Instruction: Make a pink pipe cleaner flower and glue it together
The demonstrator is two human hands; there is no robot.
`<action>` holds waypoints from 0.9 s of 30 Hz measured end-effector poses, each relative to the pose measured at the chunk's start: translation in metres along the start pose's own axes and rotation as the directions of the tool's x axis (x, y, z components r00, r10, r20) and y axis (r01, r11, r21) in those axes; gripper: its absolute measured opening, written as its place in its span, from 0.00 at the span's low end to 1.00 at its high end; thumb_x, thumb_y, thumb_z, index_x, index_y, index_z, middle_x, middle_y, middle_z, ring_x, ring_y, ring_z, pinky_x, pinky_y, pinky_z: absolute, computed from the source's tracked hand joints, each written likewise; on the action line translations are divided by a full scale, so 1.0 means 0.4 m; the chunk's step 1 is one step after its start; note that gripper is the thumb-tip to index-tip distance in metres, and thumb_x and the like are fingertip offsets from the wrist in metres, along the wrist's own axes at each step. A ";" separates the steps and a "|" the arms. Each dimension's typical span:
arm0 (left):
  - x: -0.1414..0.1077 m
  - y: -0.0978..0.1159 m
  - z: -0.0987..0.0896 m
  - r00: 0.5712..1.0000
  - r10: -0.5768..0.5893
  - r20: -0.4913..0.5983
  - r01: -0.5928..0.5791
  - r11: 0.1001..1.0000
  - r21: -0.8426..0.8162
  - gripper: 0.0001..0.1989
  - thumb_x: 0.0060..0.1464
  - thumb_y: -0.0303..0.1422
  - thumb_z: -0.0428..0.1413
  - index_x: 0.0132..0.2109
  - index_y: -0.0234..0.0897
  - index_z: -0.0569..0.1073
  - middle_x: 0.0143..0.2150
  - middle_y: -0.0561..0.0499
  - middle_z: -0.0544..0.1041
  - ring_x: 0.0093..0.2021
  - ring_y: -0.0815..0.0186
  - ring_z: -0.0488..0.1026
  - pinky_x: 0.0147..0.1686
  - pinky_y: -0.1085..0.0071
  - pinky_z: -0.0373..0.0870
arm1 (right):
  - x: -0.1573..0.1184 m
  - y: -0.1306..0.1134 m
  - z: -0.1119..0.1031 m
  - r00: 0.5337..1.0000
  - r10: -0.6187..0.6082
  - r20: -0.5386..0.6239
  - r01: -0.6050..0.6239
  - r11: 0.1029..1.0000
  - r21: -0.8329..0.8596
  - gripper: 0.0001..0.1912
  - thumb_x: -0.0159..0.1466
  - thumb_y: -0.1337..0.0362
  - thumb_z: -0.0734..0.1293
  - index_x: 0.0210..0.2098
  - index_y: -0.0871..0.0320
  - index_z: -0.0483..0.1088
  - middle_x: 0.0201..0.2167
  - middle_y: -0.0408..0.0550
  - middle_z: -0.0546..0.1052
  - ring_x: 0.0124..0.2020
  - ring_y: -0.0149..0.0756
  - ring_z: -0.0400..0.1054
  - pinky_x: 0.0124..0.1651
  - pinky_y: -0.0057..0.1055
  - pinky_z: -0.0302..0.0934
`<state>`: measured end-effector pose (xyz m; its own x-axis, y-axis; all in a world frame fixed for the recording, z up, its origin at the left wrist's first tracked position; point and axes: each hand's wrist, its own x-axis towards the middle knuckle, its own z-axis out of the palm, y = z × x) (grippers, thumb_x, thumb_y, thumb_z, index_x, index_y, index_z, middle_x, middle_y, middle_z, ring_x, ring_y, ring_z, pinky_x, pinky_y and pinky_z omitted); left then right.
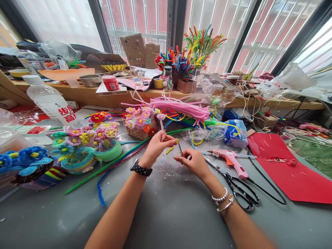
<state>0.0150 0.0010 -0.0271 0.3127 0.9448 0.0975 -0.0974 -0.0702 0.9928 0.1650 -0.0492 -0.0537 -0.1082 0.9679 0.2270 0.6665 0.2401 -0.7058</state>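
Note:
My left hand [155,144], a black watch on its wrist, is closed on a pale pink pipe-cleaner flower [161,118] that stands up from its fingers. At its thumb and fingertip shows a small yellow piece [176,141]. My right hand [193,160] is closed on a slim, pointed metal tool [180,148], whose tips reach the yellow piece; whether it is tweezers or small scissors I cannot tell. Below both hands, glittery clippings [172,173] are scattered on the grey table [166,214]. Another short yellow piece [169,150] lies just behind them.
To the right lie black-handled scissors [241,190], a pink glue gun [233,160] with its cable, and red card [293,169]. Pipe-cleaner flower pots [107,150] and a tilted bottle [50,100] stand left. Behind are a flower basket [138,129] and pink pipe cleaners [181,109].

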 end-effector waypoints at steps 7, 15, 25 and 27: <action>-0.003 0.004 0.001 0.999 -0.010 -0.038 0.010 1.000 -0.016 0.20 0.39 0.29 0.59 0.24 0.37 0.51 0.26 0.55 0.72 0.29 0.72 0.70 0.31 0.74 0.66 | 0.000 0.003 0.006 0.999 0.009 -0.044 -0.009 1.000 0.009 0.18 0.54 0.54 0.63 0.15 0.58 0.57 0.13 0.38 0.62 0.18 0.26 0.54 0.23 0.24 0.47; -0.005 0.010 0.007 0.999 -0.022 -0.049 0.020 0.999 -0.047 0.20 0.38 0.27 0.59 0.24 0.37 0.51 0.26 0.55 0.73 0.30 0.71 0.71 0.31 0.74 0.65 | 0.006 0.017 0.009 1.000 0.021 -0.001 -0.020 0.998 0.053 0.21 0.55 0.48 0.58 0.17 0.57 0.56 0.16 0.41 0.64 0.20 0.29 0.57 0.24 0.25 0.49; -0.006 0.012 0.007 0.998 0.021 -0.058 -0.024 0.998 -0.050 0.19 0.38 0.29 0.59 0.25 0.37 0.51 0.26 0.55 0.73 0.31 0.69 0.71 0.30 0.73 0.65 | 0.003 0.004 0.005 0.994 -0.020 0.103 0.021 1.000 -0.002 0.24 0.53 0.42 0.56 0.19 0.57 0.56 0.19 0.41 0.64 0.22 0.28 0.57 0.24 0.26 0.49; -0.007 0.013 0.010 0.998 0.014 -0.066 -0.018 0.999 -0.049 0.19 0.38 0.29 0.59 0.25 0.37 0.51 0.26 0.55 0.73 0.30 0.69 0.71 0.30 0.73 0.65 | 0.003 0.003 0.004 0.996 -0.022 0.086 0.024 0.999 -0.021 0.23 0.53 0.43 0.57 0.19 0.57 0.56 0.18 0.41 0.64 0.22 0.28 0.57 0.24 0.25 0.49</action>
<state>0.0176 -0.0032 -0.0220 0.2484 0.9627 0.1069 -0.1496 -0.0710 0.9862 0.1644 -0.0477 -0.0553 -0.1858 0.9652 0.1839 0.6794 0.2614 -0.6856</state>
